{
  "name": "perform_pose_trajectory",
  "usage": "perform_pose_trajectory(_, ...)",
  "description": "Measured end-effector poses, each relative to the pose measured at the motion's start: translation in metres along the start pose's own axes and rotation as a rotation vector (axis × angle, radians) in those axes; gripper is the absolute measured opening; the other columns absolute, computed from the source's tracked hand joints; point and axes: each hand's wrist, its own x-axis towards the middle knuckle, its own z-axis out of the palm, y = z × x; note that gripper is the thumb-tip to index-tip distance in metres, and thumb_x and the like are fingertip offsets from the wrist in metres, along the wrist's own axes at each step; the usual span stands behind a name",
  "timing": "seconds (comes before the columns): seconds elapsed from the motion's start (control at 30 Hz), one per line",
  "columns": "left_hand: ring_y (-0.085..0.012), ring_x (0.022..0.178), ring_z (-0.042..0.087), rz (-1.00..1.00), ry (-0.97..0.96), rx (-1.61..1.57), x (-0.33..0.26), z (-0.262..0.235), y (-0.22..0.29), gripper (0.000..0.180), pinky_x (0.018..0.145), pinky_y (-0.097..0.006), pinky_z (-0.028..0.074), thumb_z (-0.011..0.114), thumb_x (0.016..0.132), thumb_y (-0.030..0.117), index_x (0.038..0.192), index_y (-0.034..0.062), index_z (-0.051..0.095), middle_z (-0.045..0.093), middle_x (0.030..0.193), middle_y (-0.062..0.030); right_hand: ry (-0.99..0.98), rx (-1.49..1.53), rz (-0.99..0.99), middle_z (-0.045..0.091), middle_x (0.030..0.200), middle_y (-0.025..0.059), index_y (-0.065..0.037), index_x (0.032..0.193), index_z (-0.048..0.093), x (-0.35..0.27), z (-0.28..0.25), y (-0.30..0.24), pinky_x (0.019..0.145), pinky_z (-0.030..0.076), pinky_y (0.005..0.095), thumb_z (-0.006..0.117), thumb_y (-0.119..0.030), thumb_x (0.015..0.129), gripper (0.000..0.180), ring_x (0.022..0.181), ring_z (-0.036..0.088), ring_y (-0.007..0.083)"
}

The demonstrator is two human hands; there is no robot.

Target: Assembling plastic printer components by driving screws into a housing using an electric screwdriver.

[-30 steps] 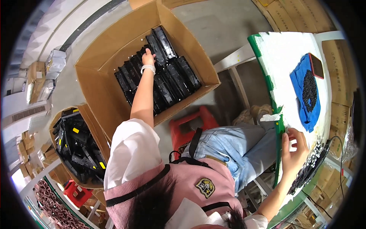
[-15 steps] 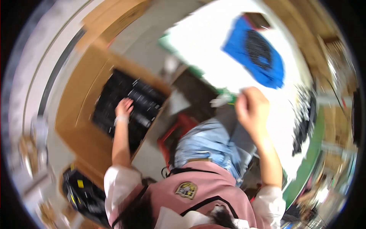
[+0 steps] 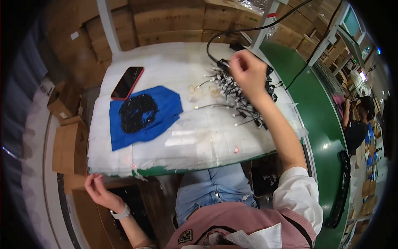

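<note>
My right hand (image 3: 251,74) is raised over a pile of short black cables with white connectors (image 3: 238,89) on the right of the table. Its fingers are curled into a pinch, and whatever may be in them cannot be made out. Just off the table's front left corner is my left hand (image 3: 101,194), fingers loosely bent and slightly apart, nothing visible in it. Below that hand stands an open cardboard box (image 3: 89,211) with black items (image 3: 128,203) inside. On the table's left lies a blue cloth (image 3: 166,101) bearing a heap of small black pieces (image 3: 137,114).
A red-edged phone (image 3: 127,83) lies behind the cloth on the white-covered table (image 3: 199,145). Yellowish rings (image 3: 194,89) lie mid-table. A black cable (image 3: 257,29) arches overhead. At right runs a green surface (image 3: 319,124) with a long black part (image 3: 340,191); another person (image 3: 358,124) sits beyond.
My view has turned from the box toward the table. My left hand has come up out of the box to the table corner. The right hand, still curled, is now above the cable pile.
</note>
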Motion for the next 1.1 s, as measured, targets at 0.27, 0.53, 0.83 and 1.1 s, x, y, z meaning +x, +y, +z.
perform_pose_trajectory(0.27, -0.0291, 0.093, 0.056, 0.369, -0.496, 0.334, -0.035, 0.127, 0.048, 0.016, 0.082, -0.035, 0.045, 0.059, 0.079, 0.000, 0.095, -0.0015, 0.059, 0.057, 0.101, -0.0161, -0.305, -0.897, 0.220, 0.059, 0.118, 0.0146, -0.009, 0.112, 0.063, -0.013, -0.047, 0.286, 0.088, 0.049, 0.0441, 0.065, -0.027, 0.079, 0.037, 0.106, 0.059, 0.0319)
perform_pose_trajectory(0.53, -0.0303, 0.096, 0.056, 0.316, -0.575, 0.425, -0.020, 0.140, 0.057, 0.014, 0.086, -0.037, 0.044, 0.059, 0.082, 0.002, 0.095, -0.0022, 0.060, 0.057, 0.100, -0.0155, -0.362, -0.552, 0.409, 0.066, 0.106, 0.0171, -0.009, 0.111, 0.066, -0.010, -0.089, 0.298, 0.083, 0.051, 0.0432, 0.068, -0.031, 0.081, 0.038, 0.095, 0.064, 0.0361)
perform_pose_trajectory(0.83, -0.0322, 0.088, 0.056, 0.654, -0.633, 1.101, 0.043, 0.173, 0.039, 0.023, 0.075, -0.040, 0.046, 0.069, 0.081, 0.018, 0.095, -0.0003, 0.066, 0.059, 0.092, -0.0145, -0.277, 0.225, 0.545, 0.057, 0.082, -0.0012, 0.003, 0.116, 0.061, -0.091, -0.176, 0.070, 0.063, 0.038, 0.0192, 0.070, -0.029, 0.083, 0.047, 0.071, 0.050, 0.0075)
perform_pose_trajectory(1.1, -0.0301, 0.075, 0.057, 0.526, -0.711, 1.081, 0.044, 0.186, 0.040, 0.013, 0.065, -0.040, 0.044, 0.068, 0.081, 0.014, 0.086, 0.0021, 0.067, 0.058, 0.075, -0.0113, -0.229, 0.300, 0.689, 0.062, 0.091, 0.0083, 0.007, 0.094, 0.060, -0.150, -0.175, 0.028, 0.072, 0.042, 0.0258, 0.067, -0.026, 0.085, 0.035, 0.079, 0.056, 0.0137)
